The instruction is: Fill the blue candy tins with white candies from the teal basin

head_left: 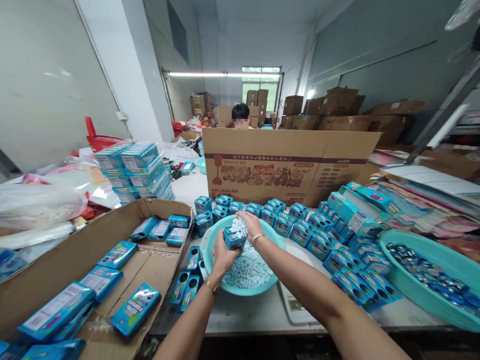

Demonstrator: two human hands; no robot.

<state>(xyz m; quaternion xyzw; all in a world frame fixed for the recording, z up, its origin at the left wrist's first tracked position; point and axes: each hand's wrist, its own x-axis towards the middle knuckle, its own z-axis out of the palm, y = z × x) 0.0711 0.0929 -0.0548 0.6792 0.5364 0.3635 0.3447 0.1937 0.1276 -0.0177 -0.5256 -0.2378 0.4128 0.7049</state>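
My left hand [222, 255] is wrapped round a small blue candy tin [233, 243], tilted above a turquoise basin [278, 239]. My right hand [252, 226] curls against a heap of small pale candies [239, 227] piled over the tin's top. The tin's opening is hidden under that heap. Many more loose candies [247, 267] fill the basin beneath both hands. Left of the basin stand several blue tins [190, 290] with round holes in their tops. Rows of similar tins [284, 224] line the table behind and to the right.
A shallow cardboard tray [150, 270] with closed blue tins lies at left, wrapped stacks [137, 170] behind it. A white scale [298, 305] sits partly under my right arm. Round metallic lids fill a turquoise tub [420, 285]. A large carton [277, 165] stands ahead, a person [240, 117] beyond.
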